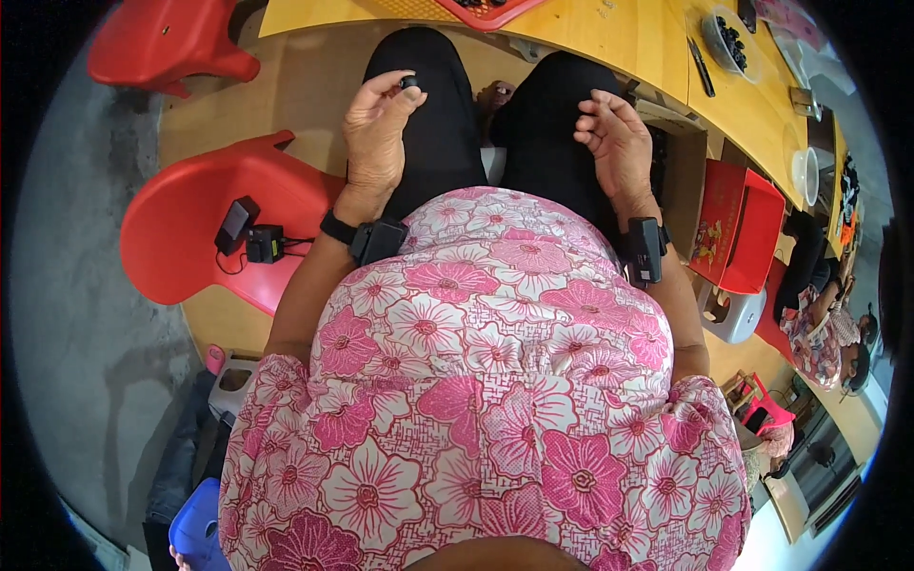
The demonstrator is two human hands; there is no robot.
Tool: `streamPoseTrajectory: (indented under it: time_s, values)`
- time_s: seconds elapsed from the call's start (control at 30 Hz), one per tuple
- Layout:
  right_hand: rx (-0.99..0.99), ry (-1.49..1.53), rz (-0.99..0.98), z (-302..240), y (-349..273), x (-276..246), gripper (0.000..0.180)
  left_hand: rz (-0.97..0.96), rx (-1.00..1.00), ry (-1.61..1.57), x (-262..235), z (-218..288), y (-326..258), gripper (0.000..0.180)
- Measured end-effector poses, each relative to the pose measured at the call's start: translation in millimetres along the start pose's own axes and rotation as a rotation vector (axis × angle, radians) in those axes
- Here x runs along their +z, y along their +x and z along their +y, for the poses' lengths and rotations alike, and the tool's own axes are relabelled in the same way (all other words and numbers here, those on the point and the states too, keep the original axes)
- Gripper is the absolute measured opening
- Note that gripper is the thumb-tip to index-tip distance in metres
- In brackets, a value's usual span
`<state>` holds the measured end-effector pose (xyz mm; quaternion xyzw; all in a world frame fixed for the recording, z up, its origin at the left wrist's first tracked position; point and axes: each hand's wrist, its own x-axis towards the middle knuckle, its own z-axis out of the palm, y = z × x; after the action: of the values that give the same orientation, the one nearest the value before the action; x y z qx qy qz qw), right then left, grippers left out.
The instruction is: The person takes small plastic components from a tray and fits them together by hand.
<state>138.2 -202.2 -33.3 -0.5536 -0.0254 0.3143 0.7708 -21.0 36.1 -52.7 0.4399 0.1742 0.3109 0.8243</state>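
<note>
Raised over my left thigh, my left hand [378, 128] pinches a small round black piece [409, 83] between thumb and fingertips. What kind of piece it is cannot be made out. My right hand [619, 143] hovers above my right knee, its fingers loosely bent and a little apart. Nothing shows in it. Both hands are apart from each other, below the front edge of the yellow table [609, 36]. A black strapped device sits on each wrist.
On the table are a red tray [486, 13], a bowl of black pieces [731, 43] and a dark pen-like tool [702, 67]. A red chair [181, 214] with small black devices stands at my left. At right are a red box [738, 224] and an open cardboard box [685, 171].
</note>
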Motion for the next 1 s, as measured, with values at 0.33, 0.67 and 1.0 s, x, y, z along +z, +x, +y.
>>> streamPoseTrajectory:
  time_s: [0.33, 0.67, 1.0]
  values:
    - [-0.070, -0.400, 0.009, -13.6, -1.4, 32.0, 0.008, 0.001, -0.045, 0.205, -5.5, -2.3, -6.4, 0.021]
    - [-0.854, -1.078, -0.003, -68.9, 78.5, 104.1, 0.005, -0.117, -0.004, 0.265, -1.8, 0.3, 1.2, 0.020]
    - [-0.723, -1.588, -0.438, -86.4, 166.2, 124.6, 0.013, -0.119, -0.048, 0.317, -0.1, 4.7, 3.5, 0.017]
